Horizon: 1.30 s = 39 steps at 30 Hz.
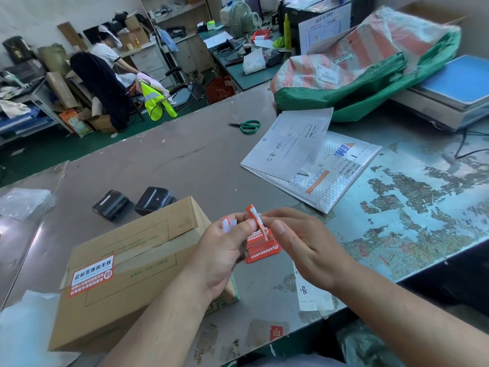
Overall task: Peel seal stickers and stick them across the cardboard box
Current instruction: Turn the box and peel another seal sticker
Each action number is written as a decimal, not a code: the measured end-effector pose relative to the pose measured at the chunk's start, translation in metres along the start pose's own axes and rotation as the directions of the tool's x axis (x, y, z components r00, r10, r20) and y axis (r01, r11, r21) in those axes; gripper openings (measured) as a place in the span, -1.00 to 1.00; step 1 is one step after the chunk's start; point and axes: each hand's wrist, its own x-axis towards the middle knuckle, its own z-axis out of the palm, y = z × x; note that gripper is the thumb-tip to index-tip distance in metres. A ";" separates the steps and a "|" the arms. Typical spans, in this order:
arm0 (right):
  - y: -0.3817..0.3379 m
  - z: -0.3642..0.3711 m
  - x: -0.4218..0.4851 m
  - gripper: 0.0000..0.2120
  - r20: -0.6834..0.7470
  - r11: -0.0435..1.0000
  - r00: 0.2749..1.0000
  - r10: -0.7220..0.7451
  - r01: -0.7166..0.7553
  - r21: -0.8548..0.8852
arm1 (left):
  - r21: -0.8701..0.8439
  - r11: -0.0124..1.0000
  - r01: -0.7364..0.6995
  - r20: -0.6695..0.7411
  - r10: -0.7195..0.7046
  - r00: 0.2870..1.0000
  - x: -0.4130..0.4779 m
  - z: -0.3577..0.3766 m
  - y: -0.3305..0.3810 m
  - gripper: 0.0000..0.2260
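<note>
Pinching a small orange-and-white seal sticker (255, 218) between them, both hands meet just above the near edge of the grey worktable (169, 160). The left hand (225, 250) has thumb and fingers closed tightly on a white scrap of backing paper (229, 224), while the right hand (299, 242) nips the sticker's curled orange edge with narrow fingertips, its other fingers loosely spread. Directly beneath the hands lies a small stack of orange seal stickers (262, 250) with white print. To the left sits the brown cardboard box (127, 271), flaps closed, with one red-and-white seal sticker already stuck (92, 274) across its near-left corner. Beyond the box rest two small black devices (132, 203). Farther right lie a silver bubble mailer with white papers (312, 160), and green-handled scissors (247, 125) sit far back.
</note>
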 end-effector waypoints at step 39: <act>0.009 -0.018 0.002 -0.56 -0.083 0.975 0.993 0.085 -0.066 0.210 | 0.062 0.998 0.012 -0.077 -0.008 0.997 0.032 0.019 -0.004 -0.89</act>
